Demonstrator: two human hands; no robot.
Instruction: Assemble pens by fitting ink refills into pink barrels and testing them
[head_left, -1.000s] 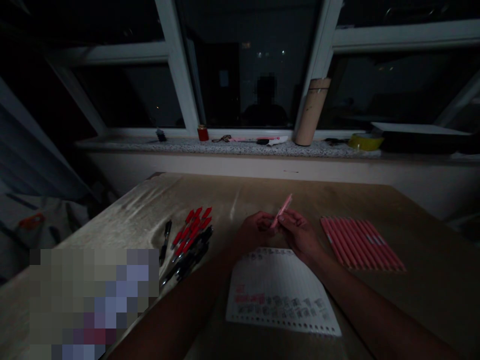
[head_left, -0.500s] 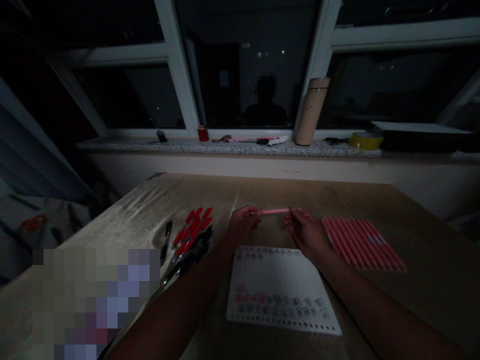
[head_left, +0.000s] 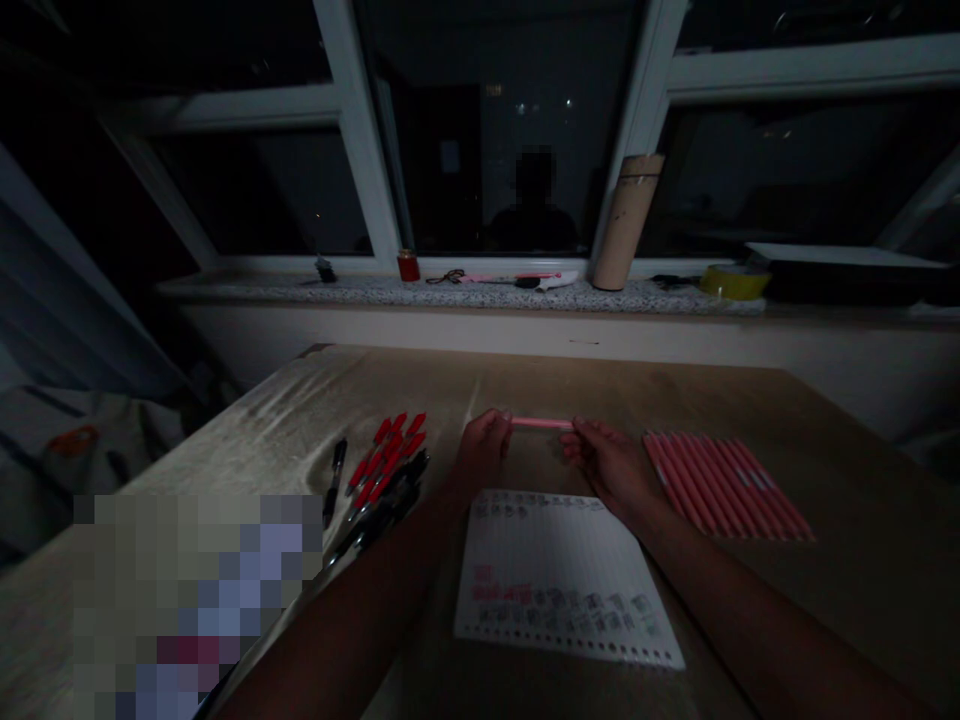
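Note:
A slim pink pen (head_left: pixel 542 424) is held level above the table, one end in each hand. My left hand (head_left: pixel 487 438) is closed on its left end, and my right hand (head_left: pixel 606 458) pinches the right end with the lower fingers curled. Just below the hands lies a lined sheet of paper (head_left: pixel 555 560) with punched holes and rows of small black and red handwriting. Right of my right hand, several matching pink pens (head_left: pixel 724 485) lie side by side in a row. Left of my left forearm are several red pens (head_left: pixel 386 455) and dark pens (head_left: pixel 386 505), bunched together.
A single black pen (head_left: pixel 335 475) lies left of the bunch on the wooden table (head_left: pixel 570 375). Beyond it, the windowsill (head_left: pixel 360 290) carries a red jar (head_left: pixel 407 266), a tall tan cylinder (head_left: pixel 628 222) and a yellow tape roll (head_left: pixel 733 283). A pixelated patch hides the table's near left.
The pink pen has shifted slightly left and sits more level. My left fingers have closed further around its end, and my right hand has moved a little left.

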